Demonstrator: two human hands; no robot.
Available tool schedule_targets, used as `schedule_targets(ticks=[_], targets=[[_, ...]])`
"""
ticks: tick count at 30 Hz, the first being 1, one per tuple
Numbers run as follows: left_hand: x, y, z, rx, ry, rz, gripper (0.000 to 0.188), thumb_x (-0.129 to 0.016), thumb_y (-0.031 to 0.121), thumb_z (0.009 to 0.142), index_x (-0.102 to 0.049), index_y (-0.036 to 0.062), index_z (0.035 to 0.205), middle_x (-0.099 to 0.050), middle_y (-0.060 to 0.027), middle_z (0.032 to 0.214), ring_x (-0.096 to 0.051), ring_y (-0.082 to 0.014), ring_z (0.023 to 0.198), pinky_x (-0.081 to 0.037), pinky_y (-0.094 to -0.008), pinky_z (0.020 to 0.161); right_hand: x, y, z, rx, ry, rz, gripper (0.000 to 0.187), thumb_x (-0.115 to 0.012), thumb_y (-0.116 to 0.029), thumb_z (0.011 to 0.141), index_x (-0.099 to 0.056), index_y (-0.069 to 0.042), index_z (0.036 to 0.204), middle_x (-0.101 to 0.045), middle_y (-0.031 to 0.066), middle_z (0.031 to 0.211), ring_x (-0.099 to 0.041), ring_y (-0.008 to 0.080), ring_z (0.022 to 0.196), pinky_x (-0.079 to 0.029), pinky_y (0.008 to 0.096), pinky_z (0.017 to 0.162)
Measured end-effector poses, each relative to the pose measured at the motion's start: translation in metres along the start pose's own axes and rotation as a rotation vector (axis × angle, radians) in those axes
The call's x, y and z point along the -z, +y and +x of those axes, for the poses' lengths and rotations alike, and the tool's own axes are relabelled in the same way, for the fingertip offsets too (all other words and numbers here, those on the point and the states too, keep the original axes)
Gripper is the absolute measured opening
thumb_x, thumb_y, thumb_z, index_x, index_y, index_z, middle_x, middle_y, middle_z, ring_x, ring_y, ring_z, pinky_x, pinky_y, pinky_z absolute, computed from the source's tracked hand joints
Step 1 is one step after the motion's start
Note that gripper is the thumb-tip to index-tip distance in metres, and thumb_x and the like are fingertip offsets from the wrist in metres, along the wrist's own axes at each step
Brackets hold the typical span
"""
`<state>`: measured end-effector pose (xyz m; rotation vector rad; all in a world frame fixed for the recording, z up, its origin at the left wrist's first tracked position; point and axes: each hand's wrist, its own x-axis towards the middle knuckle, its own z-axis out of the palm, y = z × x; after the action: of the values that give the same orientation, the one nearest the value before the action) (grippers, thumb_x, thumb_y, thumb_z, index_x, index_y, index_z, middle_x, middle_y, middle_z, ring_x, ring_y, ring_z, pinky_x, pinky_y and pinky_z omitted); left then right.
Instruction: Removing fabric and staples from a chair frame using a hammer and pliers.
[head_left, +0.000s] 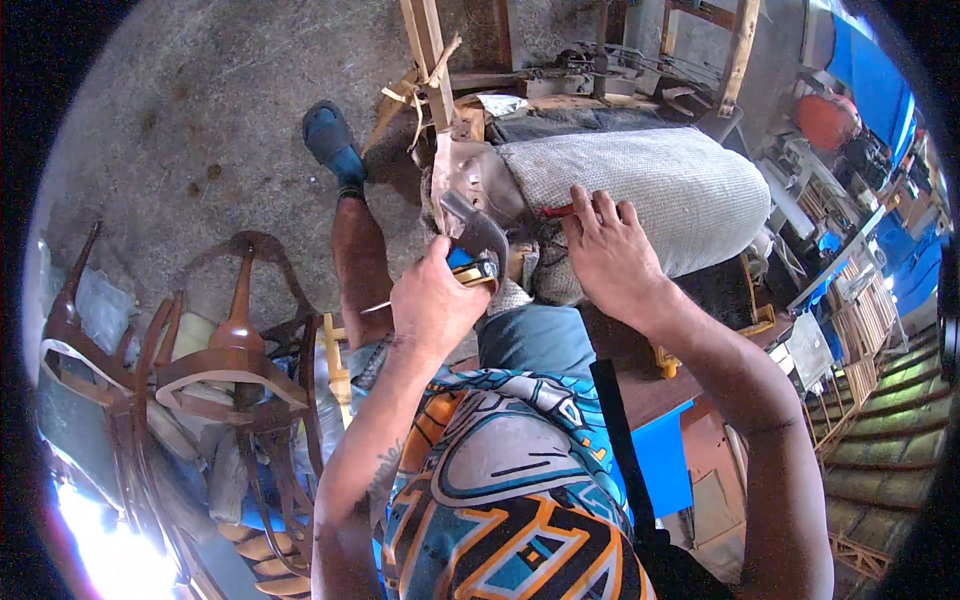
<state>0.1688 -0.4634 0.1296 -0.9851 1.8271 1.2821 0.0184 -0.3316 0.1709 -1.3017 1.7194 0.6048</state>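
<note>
My left hand (440,297) is closed around a hand tool (478,240) with a curved grey body and yellow, black and blue parts. Its exact kind is unclear, and my fingers hide much of it. The tool is beside the pale, torn end of a wooden frame (472,180). To the right lies a long rounded cushion (640,165) in whitish woven fabric. My right hand (617,255) rests on its near side, with a thin red stick-like thing (557,211) at the thumb and index finger. What that thing is does not show.
Wooden chair frames (232,380) with curved legs crowd the lower left. A wooden post (428,65) rises beyond the cushion's left end. My sandalled foot (330,140) stands on the concrete floor (200,130). Below the cushion, a brown surface (645,375) holds a yellow clamp-like piece (668,362).
</note>
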Motion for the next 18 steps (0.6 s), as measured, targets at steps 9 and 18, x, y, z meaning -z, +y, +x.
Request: schedule_targets(ticks=[9,18], targets=[[0.021,-0.075,0.019,0.334,-0.14,-0.659,0.013,-0.07,0.012,0.07,-0.058,0.0093,0.073,-0.052,0.0055,0.061,-0.043,-0.0036,0.047,-0.033,-0.0209,0.042,-0.001,-0.006,0.005,0.097,0.0,-0.141,0.035,-0.046,-0.016,0.078,-0.054,0.004,0.106,-0.04,0.0196,0.128,-0.04,0.0311,0.112,-0.034,0.0408,0.089],[0.115,-0.159,0.014,0.453,0.189,-0.487,0.015,-0.062,0.012,0.077,-0.053,0.0031,0.086,-0.054,-0.0045,0.068,-0.049,-0.0106,0.052,-0.037,-0.0244,0.045,0.001,-0.024,0.009,0.109,-0.107,-0.037,0.036,-0.043,-0.015,0.08,-0.053,0.007,0.107,-0.036,0.0257,0.13,-0.038,0.0388,0.117,-0.034,0.0465,0.091]])
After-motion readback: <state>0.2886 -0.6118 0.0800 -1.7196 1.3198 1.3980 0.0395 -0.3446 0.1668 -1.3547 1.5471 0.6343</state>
